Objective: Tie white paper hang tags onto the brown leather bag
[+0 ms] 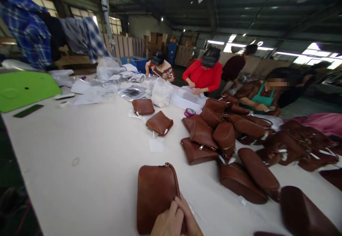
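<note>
A brown leather pouch (155,193) with a zip along its top and a thin strap down its right side is upright on the white table in front of me. My left hand (169,219) lies across its lower right front, fingers curled at the edge by the strap. My right hand (188,216) grips the same right side, its fingertips close to the left hand's. What the fingers pinch there is partly hidden. Beyond are two more brown pouches, one farther (143,106) and one nearer (159,122) with a white tag (156,145).
A large heap of brown bags (224,136) covers the table's right side. A purple tape roll (190,112) sits behind it. Plastic bags (161,92) and papers lie at the back; a green board (26,90) is at left. Several people work across the table.
</note>
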The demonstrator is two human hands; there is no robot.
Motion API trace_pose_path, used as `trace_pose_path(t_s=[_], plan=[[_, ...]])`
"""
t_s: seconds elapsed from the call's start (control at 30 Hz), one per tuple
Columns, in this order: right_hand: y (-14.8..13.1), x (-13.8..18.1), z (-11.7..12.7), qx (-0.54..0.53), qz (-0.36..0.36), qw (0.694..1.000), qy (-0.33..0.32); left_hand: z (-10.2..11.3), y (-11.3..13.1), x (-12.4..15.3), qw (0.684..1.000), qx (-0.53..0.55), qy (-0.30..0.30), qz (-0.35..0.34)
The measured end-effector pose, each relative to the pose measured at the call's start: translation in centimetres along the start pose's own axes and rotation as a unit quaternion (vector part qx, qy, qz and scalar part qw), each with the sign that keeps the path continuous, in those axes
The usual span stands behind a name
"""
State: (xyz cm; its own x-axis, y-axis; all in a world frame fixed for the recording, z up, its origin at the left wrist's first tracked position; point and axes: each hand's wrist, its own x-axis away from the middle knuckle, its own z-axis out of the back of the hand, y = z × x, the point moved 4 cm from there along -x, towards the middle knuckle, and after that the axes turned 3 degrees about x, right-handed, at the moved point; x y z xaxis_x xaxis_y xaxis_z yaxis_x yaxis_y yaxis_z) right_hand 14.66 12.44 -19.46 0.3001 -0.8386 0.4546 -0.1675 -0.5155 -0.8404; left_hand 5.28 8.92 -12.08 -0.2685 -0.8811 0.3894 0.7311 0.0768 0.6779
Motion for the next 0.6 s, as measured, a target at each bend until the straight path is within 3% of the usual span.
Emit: trace_pose_path(t_s=[0.1, 0.17, 0.27, 0.33, 0.47, 0.6], plan=[[-0.4, 2.2, -2.5, -0.048, -0.043, 0.997, -0.049, 1.9, -3.4, 3.2, 0.985, 0.059, 0.150, -0.059], [-0.9, 3.5, -4.6, -0.077, -0.065, 0.990, -0.097, 3.9, -6.4, 4.8, 0.965, 0.086, 0.247, -0.020], [-1.4, 4.9, -7.4, -0.062, -0.075, 0.984, -0.152, 5.4, -9.8, 5.2, 0.954, 0.175, 0.238, 0.041], [-1.6, 5.3, -8.5, 0.003, -0.058, 0.987, -0.149, 5.4, -10.6, 5.0, 0.949, 0.219, 0.220, 0.056], [-2.9, 5.1, -9.1, 0.132, -0.017, 0.984, -0.120, 4.2, -10.2, 6.1, 0.927, 0.264, 0.256, 0.077], [-4.2, 4.7, -8.4, 0.213, 0.013, 0.966, -0.147, 2.5, -9.6, 8.4, 0.913, 0.283, 0.278, 0.091]])
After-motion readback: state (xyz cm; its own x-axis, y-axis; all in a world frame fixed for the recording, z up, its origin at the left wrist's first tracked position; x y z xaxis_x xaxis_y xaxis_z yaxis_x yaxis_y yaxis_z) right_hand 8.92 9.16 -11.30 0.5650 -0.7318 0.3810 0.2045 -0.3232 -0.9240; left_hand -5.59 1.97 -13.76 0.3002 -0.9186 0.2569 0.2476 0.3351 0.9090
